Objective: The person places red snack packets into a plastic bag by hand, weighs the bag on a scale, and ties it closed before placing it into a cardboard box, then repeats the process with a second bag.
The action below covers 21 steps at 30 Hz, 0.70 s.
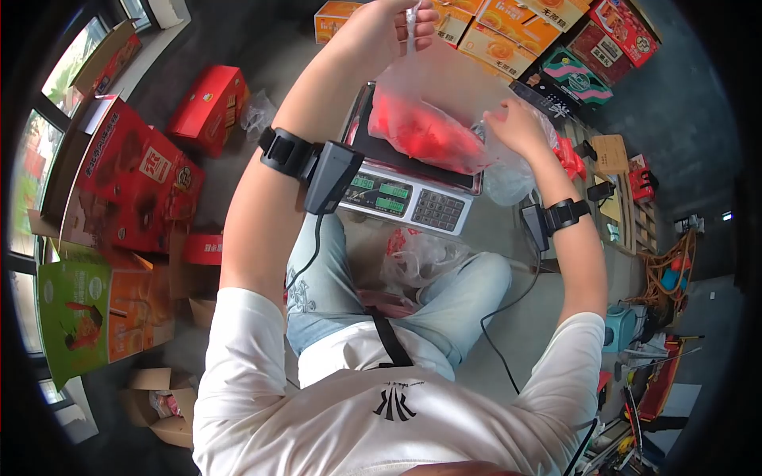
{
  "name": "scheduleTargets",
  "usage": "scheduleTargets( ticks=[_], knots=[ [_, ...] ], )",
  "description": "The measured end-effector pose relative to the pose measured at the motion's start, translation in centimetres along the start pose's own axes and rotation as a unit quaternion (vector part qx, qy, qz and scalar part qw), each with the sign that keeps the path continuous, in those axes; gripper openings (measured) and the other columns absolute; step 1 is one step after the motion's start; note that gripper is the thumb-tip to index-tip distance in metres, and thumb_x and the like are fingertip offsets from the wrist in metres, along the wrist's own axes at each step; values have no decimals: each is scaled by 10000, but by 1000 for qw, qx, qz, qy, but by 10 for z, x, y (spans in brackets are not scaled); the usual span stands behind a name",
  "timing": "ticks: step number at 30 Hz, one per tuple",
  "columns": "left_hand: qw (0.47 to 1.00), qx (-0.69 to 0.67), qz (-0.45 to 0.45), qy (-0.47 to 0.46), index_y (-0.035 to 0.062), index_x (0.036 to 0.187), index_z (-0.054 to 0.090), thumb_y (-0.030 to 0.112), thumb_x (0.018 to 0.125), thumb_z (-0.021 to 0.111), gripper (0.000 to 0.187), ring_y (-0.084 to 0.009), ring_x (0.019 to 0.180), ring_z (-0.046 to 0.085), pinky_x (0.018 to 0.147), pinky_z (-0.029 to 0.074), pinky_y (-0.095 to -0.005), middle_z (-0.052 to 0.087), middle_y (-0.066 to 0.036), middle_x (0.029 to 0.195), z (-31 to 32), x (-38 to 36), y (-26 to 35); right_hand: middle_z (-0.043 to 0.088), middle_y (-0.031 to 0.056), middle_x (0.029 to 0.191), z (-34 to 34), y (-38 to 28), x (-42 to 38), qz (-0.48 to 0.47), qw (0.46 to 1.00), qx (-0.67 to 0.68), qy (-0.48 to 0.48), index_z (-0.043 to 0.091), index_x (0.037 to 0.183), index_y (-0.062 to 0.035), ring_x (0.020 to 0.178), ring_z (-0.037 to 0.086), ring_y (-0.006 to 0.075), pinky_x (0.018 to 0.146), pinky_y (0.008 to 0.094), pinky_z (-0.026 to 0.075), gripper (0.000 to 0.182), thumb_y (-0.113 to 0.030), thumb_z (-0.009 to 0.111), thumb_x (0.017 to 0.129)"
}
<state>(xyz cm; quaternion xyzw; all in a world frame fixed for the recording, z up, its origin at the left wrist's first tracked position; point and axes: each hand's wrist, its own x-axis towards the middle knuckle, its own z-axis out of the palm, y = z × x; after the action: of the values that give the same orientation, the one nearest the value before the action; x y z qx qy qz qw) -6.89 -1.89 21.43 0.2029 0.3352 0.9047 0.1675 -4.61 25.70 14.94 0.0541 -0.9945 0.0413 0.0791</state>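
Observation:
A clear plastic bag (pixel 444 71) with bright red contents (pixel 425 133) lies on the dark pan of a digital scale (pixel 413 198), whose displays glow green. At the top of the view, my left hand (pixel 409 28) is closed on a twisted corner of the bag, pulling it up taut. My right hand (pixel 520 131) is at the bag's right side, its fingers bent and closed on the plastic edge. What the red contents are cannot be made out through the cloudy film. Another crumpled clear bag (pixel 508 182) sits by the scale's right edge.
Stacked orange cartons (pixel 500 36) and a red box (pixel 623 32) stand beyond the scale. Large red cartons (pixel 135 174) and a green carton (pixel 75 309) are at left. A plastic bag (pixel 421 258) lies between my knees. Cables hang from both wrist devices.

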Motion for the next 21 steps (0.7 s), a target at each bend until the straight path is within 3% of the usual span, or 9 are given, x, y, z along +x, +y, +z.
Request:
scheduleTargets(
  ticks=[2, 11, 14, 17, 19, 21],
  knots=[
    [992, 117, -26, 32, 99, 895, 550, 226, 896, 490, 141, -116, 707, 544, 662, 442, -266, 562, 21, 776, -1, 15, -3, 565, 215, 1147, 0, 12, 0, 28, 999, 14, 39, 540, 1130, 19, 1090, 529, 354, 926, 409, 425, 531, -387, 594, 794],
    [963, 237, -20, 129, 116, 893, 562, 224, 890, 478, 138, -102, 709, 551, 631, 423, -287, 594, 20, 822, 33, 49, 21, 602, 194, 1084, -34, 36, 0, 17, 981, -6, 193, 574, 1086, -18, 1036, 565, 336, 881, 408, 449, 459, -390, 555, 817],
    [959, 253, -27, 122, 103, 910, 561, 209, 880, 495, 128, -104, 712, 540, 625, 424, -292, 597, 11, 821, 26, 58, 28, 626, 180, 1038, -38, 38, -1, 23, 992, 12, 124, 587, 1064, -25, 1004, 585, 319, 853, 408, 462, 434, -383, 553, 820],
    [935, 325, -50, 132, 92, 906, 550, 214, 877, 514, 131, -128, 716, 528, 619, 434, -314, 581, -23, 848, 25, 68, 30, 634, 176, 1023, -29, 43, -7, 4, 992, 39, 122, 590, 1049, -20, 977, 599, 310, 832, 406, 471, 433, -386, 554, 821],
    [896, 392, -167, 124, 79, 905, 540, 237, 880, 523, 161, -158, 706, 512, 622, 444, -332, 552, -62, 882, 26, 70, 33, 632, 178, 1030, -31, 41, -16, 19, 996, 52, 67, 589, 1048, -17, 976, 599, 313, 826, 405, 473, 436, -388, 555, 821],
    [887, 407, -184, 117, 73, 901, 537, 245, 881, 526, 174, -168, 700, 506, 630, 446, -334, 540, -73, 888, 26, 70, 35, 630, 181, 1037, -28, 42, -18, 32, 997, 66, 11, 588, 1046, -14, 974, 600, 315, 820, 404, 474, 440, -391, 555, 822]
  ],
)
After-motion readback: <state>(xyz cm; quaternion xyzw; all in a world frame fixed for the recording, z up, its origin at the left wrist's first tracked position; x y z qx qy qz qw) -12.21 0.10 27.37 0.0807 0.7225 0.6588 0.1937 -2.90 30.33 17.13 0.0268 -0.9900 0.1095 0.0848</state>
